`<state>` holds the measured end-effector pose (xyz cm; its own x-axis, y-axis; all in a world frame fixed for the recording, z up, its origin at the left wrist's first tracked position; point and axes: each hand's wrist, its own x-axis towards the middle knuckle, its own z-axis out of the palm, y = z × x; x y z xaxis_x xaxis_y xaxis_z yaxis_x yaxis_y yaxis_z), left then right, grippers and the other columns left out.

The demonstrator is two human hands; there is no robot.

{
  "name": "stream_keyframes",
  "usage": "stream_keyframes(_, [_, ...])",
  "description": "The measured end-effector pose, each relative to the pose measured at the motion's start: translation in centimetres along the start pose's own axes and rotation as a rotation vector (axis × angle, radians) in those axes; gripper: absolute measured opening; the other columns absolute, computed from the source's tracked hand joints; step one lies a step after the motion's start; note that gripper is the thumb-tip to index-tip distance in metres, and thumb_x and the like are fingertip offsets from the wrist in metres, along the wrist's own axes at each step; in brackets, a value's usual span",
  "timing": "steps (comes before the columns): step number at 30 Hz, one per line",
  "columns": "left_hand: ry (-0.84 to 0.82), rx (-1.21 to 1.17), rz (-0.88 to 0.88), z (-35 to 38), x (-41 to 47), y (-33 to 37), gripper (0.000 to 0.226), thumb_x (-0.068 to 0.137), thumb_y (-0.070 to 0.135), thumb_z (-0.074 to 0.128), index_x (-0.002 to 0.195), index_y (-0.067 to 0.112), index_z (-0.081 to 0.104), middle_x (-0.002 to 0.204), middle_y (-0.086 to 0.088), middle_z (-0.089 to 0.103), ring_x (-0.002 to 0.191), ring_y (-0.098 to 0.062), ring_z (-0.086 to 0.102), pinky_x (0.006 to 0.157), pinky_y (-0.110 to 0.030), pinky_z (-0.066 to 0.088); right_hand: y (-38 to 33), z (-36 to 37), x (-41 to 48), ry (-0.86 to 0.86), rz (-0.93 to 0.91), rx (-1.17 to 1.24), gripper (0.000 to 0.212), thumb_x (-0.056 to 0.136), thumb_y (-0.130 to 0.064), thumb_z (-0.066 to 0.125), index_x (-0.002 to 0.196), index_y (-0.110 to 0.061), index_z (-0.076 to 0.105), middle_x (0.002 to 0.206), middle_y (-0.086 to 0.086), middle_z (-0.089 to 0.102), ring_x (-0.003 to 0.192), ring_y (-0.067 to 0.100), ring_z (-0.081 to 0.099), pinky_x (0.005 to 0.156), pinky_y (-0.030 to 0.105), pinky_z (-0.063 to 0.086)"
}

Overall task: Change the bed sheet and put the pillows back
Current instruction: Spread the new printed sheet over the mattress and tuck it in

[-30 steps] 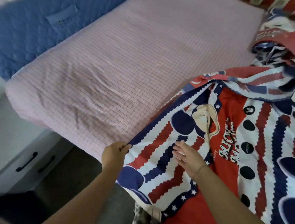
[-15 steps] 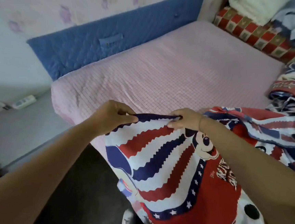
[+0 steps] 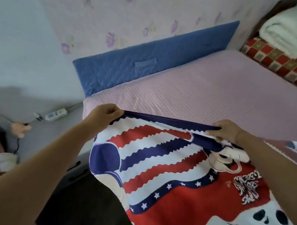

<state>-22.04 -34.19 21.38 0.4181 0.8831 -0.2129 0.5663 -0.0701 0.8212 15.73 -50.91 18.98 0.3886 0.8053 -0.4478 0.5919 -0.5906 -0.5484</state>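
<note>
1. Left hand (image 3: 106, 115): fingers curled, pinching the corner of the patterned sheet (image 3: 158, 158) by its navy hem.
2. Right hand (image 3: 225, 130): gripping the same hem further along; edge taut between both, raised over the near side of the pink mattress (image 3: 208, 92).
3. Progress: early. Mattress largely uncovered; sheet neither spread nor tucked; checked cushion (image 3: 283, 65) and white bundle (image 3: 291, 29) stacked at the far end.
4. Change: hands, close together half a second ago, now well apart; hem straightened.

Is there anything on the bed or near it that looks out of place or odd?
Nothing is damaged or spilled. A power strip lies loose on the grey surface beside the mattress, with another person's hand close by. The sheet, gripped by the left hand and right hand, is not yet spread.
</note>
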Motion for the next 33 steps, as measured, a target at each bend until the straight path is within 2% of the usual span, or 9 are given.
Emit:
stream_keyframes(3, [0.095,-0.041,0.005,-2.4,3.3,-1.6,0.028,0.094,0.022,0.061,0.066,0.02,0.058,0.052,0.011,0.051,0.056,-0.012,0.042,0.054,-0.021,0.035,0.4,-0.8,1.2,0.076,0.032,-0.063,0.023,0.083,-0.03,0.074,0.066,-0.019,0.063,0.059,0.0,0.059,0.061,0.018,0.054,0.057,0.026,0.038])
stream_keyframes(5, [0.15,-0.057,0.008,-3.8,5.5,-2.1,0.026,0.093,0.02,0.062,0.067,0.019,0.06,0.056,0.008,0.052,0.057,-0.012,0.043,0.056,-0.019,0.036,1.1,-1.6,1.8,0.125,0.074,-0.096,0.027,0.083,-0.03,0.073,0.062,-0.022,0.059,0.059,0.001,0.059,0.062,0.018,0.054,0.057,0.027,0.037])
stream_keyframes(9, [0.19,-0.044,-0.019,-6.1,9.3,-2.4,0.024,0.094,0.024,0.062,0.07,0.021,0.061,0.064,0.001,0.054,0.058,-0.013,0.046,0.053,-0.018,0.038,3.9,-4.1,3.3,0.24,0.19,-0.098,0.028,0.082,-0.028,0.075,0.065,-0.009,0.064,0.061,0.009,0.062,0.064,0.026,0.06,0.063,0.034,0.045])
stream_keyframes(12, [0.195,-0.051,-0.059,-7.5,12.3,-3.2,0.022,0.093,0.024,0.063,0.072,0.021,0.064,0.068,-0.002,0.057,0.06,-0.016,0.048,0.057,-0.02,0.04,5.8,-5.8,4.7,0.298,0.248,-0.155,0.026,0.081,-0.029,0.076,0.086,-0.003,0.073,0.084,0.019,0.069,0.08,0.034,0.062,0.076,0.041,0.049])
stream_keyframes(15, [0.221,-0.074,-0.124,-8.7,14.6,-4.6,0.018,0.092,0.025,0.065,0.077,0.015,0.067,0.074,-0.009,0.06,0.067,-0.022,0.052,0.068,-0.03,0.045,6.4,-7.8,6.9,0.258,0.311,-0.208,0.024,0.083,-0.025,0.074,0.081,-0.001,0.07,0.079,0.015,0.065,0.076,0.031,0.056,0.065,0.036,0.04])
stream_keyframes(18, [0.231,-0.023,-0.176,-9.3,16.8,-6.4,0.019,0.091,0.027,0.065,0.078,0.014,0.068,0.075,-0.011,0.062,0.068,-0.025,0.054,0.069,-0.034,0.046,5.8,-9.2,10.3,0.288,0.355,-0.248,0.022,0.085,-0.02,0.073,0.079,0.001,0.068,0.081,0.017,0.065,0.079,0.032,0.057,0.066,0.034,0.037])
stream_keyframes(25, [0.265,-0.053,-0.255,-9.2,21.1,-10.8,0.019,0.091,0.021,0.067,0.077,0.008,0.068,0.067,-0.007,0.058,0.062,-0.02,0.049,0.061,-0.028,0.04,-3.0,-14.4,21.9,0.601,0.221,-0.26,0.02,0.089,-0.017,0.067,0.085,0.002,0.063,0.085,0.02,0.058,0.079,0.029,0.047,0.073,0.036,0.038])
stream_keyframes(28, [0.279,-0.037,-0.271,-9.4,23.2,-13.2,0.021,0.092,0.018,0.066,0.081,0.0,0.069,0.067,-0.009,0.057,0.062,-0.019,0.047,0.057,-0.027,0.037,-6.9,-15.5,27.5,0.676,0.157,-0.222,0.021,0.088,-0.016,0.068,0.086,0.004,0.065,0.091,0.024,0.062,0.082,0.034,0.052,0.082,0.042,0.044])
stream_keyframes(33, [0.291,0.028,-0.32,-10.0,27.1,-17.4,0.019,0.094,0.019,0.062,0.078,0.008,0.067,0.069,-0.006,0.06,0.06,-0.017,0.049,0.059,-0.027,0.037,-11.8,-14.4,37.0,0.651,0.133,-0.214,0.036,0.087,-0.022,0.069,0.059,-0.014,0.047,0.083,0.019,0.057,0.093,0.046,0.059,0.088,0.051,0.047])
